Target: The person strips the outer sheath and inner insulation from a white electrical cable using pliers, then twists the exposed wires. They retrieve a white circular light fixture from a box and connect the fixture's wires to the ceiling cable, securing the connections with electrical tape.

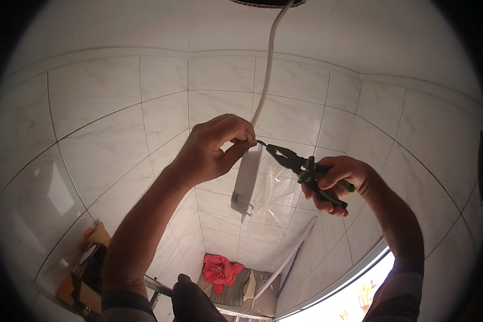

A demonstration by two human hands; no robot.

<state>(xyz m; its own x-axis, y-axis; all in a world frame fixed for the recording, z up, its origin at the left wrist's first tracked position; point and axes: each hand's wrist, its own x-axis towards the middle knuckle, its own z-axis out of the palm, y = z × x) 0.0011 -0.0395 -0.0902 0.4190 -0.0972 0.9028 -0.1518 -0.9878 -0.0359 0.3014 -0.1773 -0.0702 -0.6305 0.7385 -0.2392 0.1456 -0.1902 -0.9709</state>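
My left hand (pixel 220 145) is closed in a pinch at the lower end of a white cable (pixel 269 64) that hangs from a hole in the ceiling. A short blue wire (pixel 261 143) sticks out past its fingertips. My right hand (pixel 338 182) grips combination pliers (pixel 300 166) with black and green handles. The tips of their jaws meet the blue wire's end; whether they clamp it I cannot tell. Below my left fingers hangs a slim white fixture (pixel 245 185) with a wire clip at its lower end; its upper end is partly hidden. Clear plastic film (pixel 279 196) shows beside it.
The round ceiling hole (pixel 268 4) has a rough edge. Marbled wall tiles (pixel 107 115) surround me. Low on the left stand cardboard boxes (pixel 86 292). A red cloth (pixel 220 271) lies below, near a pale leaning strip (pixel 287 257). Bright light comes from an opening (pixel 343 300) at lower right.
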